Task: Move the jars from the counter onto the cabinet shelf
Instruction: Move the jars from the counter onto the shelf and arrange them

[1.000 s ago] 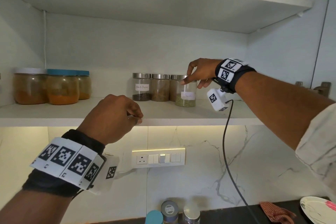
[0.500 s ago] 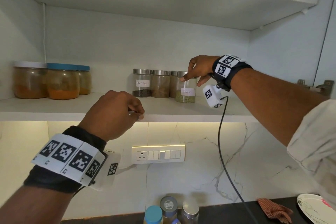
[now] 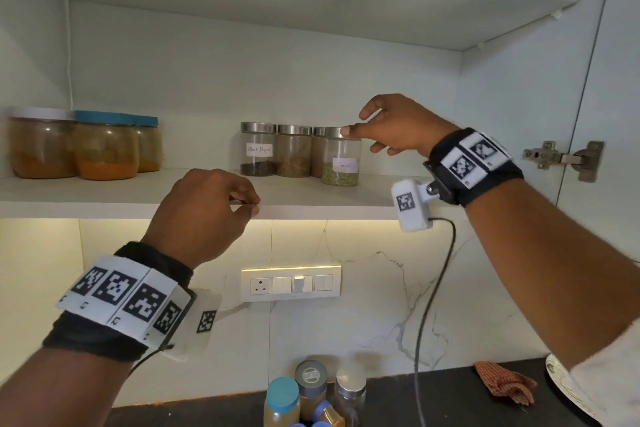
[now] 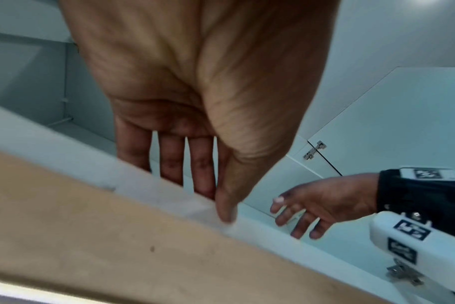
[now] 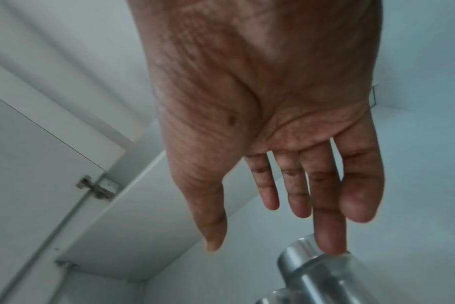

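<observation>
Touching the lid [image 3: 333, 132] of the fennel jar [image 3: 341, 163] with my right hand [image 3: 398, 128], fingers [image 5: 327, 226] loosely spread (it stands on the shelf [image 3: 104, 191]); my left hand [image 3: 201, 215] rests straight-fingered, I think, on the shelf edge.

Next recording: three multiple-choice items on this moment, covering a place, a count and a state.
1. The left hand rests on: A. the shelf's front edge B. the counter C. a jar lid
2. Blue lids among the three large jars at left: A. none B. two C. three
3. The right hand is: A. an empty fist B. wrapped round a jar C. straight-fingered, one fingertip on the Fennel jar's lid
1 A, thumb on that edge; 2 B, the leftmost lid is white; 3 C, shown from the right wrist.
</observation>
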Tool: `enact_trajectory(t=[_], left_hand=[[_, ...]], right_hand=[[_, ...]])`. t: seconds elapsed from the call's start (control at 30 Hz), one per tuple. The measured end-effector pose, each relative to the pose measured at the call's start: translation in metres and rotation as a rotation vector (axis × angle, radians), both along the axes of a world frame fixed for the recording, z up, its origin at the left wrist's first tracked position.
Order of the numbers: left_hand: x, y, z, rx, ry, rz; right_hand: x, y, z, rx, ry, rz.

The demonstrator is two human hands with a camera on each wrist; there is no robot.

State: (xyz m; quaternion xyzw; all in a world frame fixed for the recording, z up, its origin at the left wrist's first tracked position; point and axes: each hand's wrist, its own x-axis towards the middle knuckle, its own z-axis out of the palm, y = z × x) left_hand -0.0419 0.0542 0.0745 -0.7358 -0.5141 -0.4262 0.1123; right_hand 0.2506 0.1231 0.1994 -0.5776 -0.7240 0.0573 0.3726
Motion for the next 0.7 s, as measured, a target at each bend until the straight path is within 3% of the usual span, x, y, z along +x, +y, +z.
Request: enact_trajectory(t=[0.1, 0.2, 0.37, 0.5, 0.7], left_hand=[[-0.001, -0.003, -0.023, 0.135, -0.060, -0.012], [0.004, -0.011, -0.047, 0.225, -0.004, -0.046], [0.022, -0.026, -0.100, 0.311, -0.012, -0.142], [0.029, -0.019, -0.164, 0.101, -0.023, -0.245], [0.024, 0.018, -0.268, -0.307, -0.025, -0.273]], right_hand=[[0.001, -0.037, -0.029, 0.190, 0.069, 0.102], [0.000, -0.072, -0.070, 0.351, 0.108, 0.226], [-0.005, -0.103, -0.152, 0.147, 0.096, 0.432], [-0.005, -0.091, -0.237, -0.029, 0.124, 0.484], [0.014, -0.040, -0.356, -0.241, 0.161, 0.318]])
